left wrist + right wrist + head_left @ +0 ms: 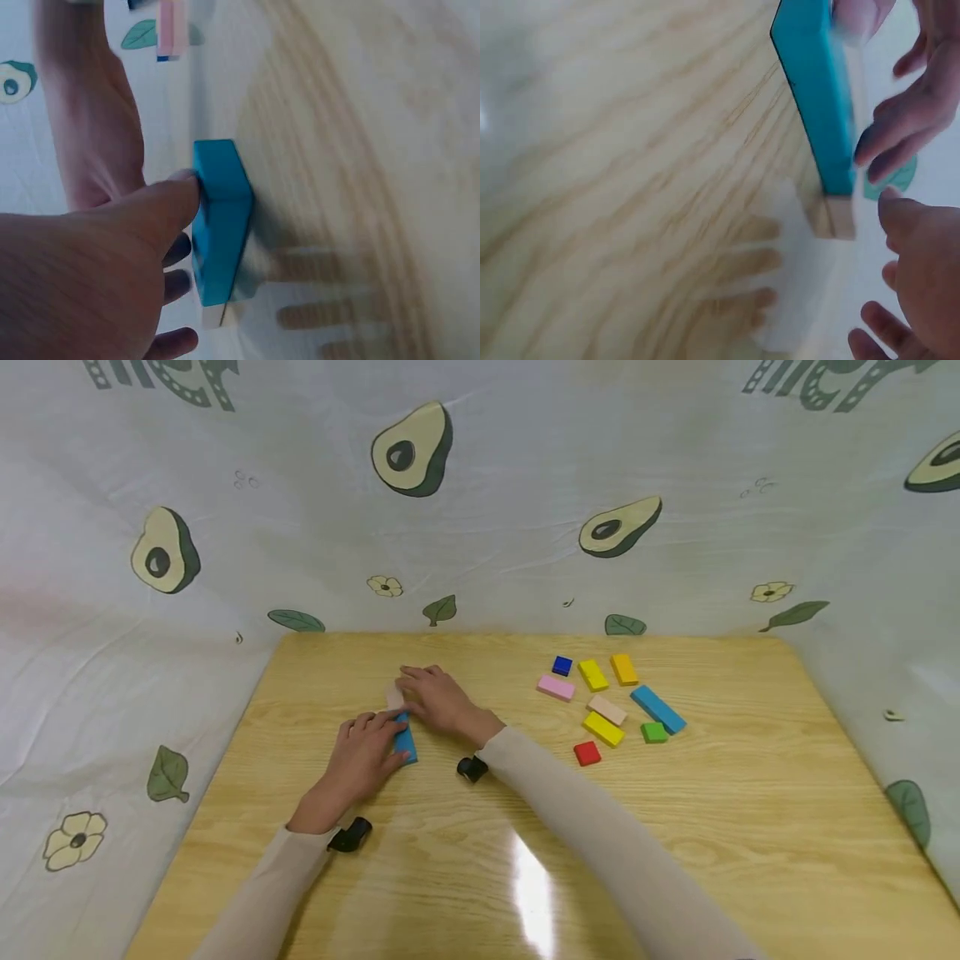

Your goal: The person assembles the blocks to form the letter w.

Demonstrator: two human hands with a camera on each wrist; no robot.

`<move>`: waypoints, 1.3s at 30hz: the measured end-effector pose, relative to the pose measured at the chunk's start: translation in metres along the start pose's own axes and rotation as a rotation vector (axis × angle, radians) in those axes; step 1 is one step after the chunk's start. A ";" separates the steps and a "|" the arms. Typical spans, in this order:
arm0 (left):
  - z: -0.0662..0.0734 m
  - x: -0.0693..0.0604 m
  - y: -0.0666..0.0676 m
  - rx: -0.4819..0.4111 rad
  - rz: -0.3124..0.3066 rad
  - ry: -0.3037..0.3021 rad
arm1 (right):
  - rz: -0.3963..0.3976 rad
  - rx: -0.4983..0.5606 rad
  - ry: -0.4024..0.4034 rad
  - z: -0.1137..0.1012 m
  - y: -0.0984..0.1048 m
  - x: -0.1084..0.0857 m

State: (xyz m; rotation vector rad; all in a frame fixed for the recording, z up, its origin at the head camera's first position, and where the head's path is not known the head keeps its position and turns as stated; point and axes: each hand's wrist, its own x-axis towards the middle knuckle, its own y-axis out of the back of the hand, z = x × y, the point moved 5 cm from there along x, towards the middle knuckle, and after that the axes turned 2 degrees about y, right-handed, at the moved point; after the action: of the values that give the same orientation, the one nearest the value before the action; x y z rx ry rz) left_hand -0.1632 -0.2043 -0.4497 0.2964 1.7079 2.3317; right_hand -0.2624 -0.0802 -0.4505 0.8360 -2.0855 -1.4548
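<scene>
Left of the table's middle, a long blue block point(405, 743) lies flat with a pale block point(394, 697) at its far end. My left hand point(363, 752) comes from the left and holds the blue block, thumb towards the near end and fingers towards the far end. In the left wrist view, the thumb lies against the side of the blue block point(221, 225). Just beyond, my right hand point(442, 697) is beside the pale block, its fingers spread. The right wrist view shows a small gap between the right thumb and the pale block point(840, 217).
On the right lie loose blocks: dark blue point(562, 666), pink point(556, 687), yellow point(593, 676), orange point(624, 669), beige point(607, 710), another yellow point(603, 729), long blue point(657, 709), green point(654, 732) and red point(587, 753). A printed cloth point(510, 527) hangs behind the wooden table point(735, 827).
</scene>
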 end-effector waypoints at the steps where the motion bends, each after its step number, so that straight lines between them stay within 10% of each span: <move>1: -0.001 0.000 0.001 0.002 0.001 0.001 | 0.003 0.001 0.001 0.000 0.001 -0.004; 14: -0.028 0.007 0.004 -0.023 0.021 0.010 | 0.022 0.036 -0.019 0.011 0.025 -0.092; 26: -0.023 0.014 -0.003 -0.009 0.009 -0.018 | 0.159 0.036 -0.116 0.049 0.046 -0.194; 39: -0.021 0.013 0.000 -0.014 0.010 -0.009 | 0.214 0.008 -0.226 0.079 0.047 -0.252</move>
State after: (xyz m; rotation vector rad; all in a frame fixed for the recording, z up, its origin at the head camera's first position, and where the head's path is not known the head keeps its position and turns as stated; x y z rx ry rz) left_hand -0.1816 -0.2194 -0.4556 0.3130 1.6887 2.3450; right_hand -0.1468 0.1618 -0.4393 0.4506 -2.2657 -1.4808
